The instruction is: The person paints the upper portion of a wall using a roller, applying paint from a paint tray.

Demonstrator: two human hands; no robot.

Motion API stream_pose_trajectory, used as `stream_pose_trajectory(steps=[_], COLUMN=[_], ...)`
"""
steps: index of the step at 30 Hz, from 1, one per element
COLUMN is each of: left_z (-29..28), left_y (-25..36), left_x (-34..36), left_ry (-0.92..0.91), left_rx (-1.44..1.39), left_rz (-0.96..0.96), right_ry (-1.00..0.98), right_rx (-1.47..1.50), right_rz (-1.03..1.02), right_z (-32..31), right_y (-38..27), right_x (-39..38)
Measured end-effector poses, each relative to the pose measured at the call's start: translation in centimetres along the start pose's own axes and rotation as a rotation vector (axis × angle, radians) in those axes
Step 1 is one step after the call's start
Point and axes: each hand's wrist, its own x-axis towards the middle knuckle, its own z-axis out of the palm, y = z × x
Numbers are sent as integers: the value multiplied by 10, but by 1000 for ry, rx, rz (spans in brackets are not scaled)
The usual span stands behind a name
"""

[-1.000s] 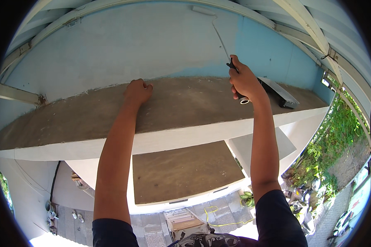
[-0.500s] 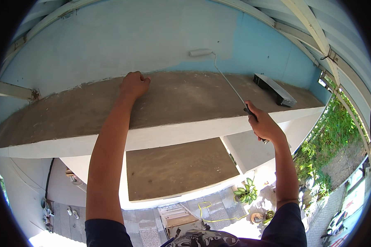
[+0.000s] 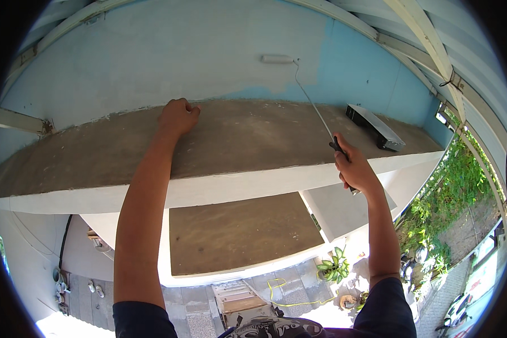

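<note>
My right hand is closed round the black handle of a paint roller, whose long bent wire reaches up-left to the white roller head at the wall. Pale paint covers much of the blue wall around it. My left hand rests at the back of the stained concrete ledge, fingers curled, with no object showing in it. A dark paint tray with a silver top lies on the ledge, right of the roller's wire.
Roof beams arch overhead; a beam juts out at left. A lower concrete slab sits beneath the ledge. Far below are paving, sandals, a yellow hose, a wooden ladder-like piece, a potted plant and greenery.
The roller head came down the wall, then rose slightly. My right hand moved down and right, then a little up and left. My left hand shifted slightly left, still curled.
</note>
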Motion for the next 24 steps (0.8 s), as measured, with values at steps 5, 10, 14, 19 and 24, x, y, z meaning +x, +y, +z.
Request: stream_pose_trajectory(steps=[5,10,14,19,24], left_z=[-2,2,3,0,3], left_y=[0,-4,-4,2,-2], left_x=[1,5,5,2,4], left_ry=[-19,-34,-5,5,-20], left_rx=[-12,-8,-18,-18,5], left_rz=[-2,9,18,15,5], right_ry=[114,153,49,-24,-69], right_rx=[99,71,-2,-83,-256], right_rz=[-100,-111,-57,18,-13], right_z=[-15,-39,-43,-45,-59], right_y=[-43,-75,-45,8,19], right_x=[50,61,44,-1,-8])
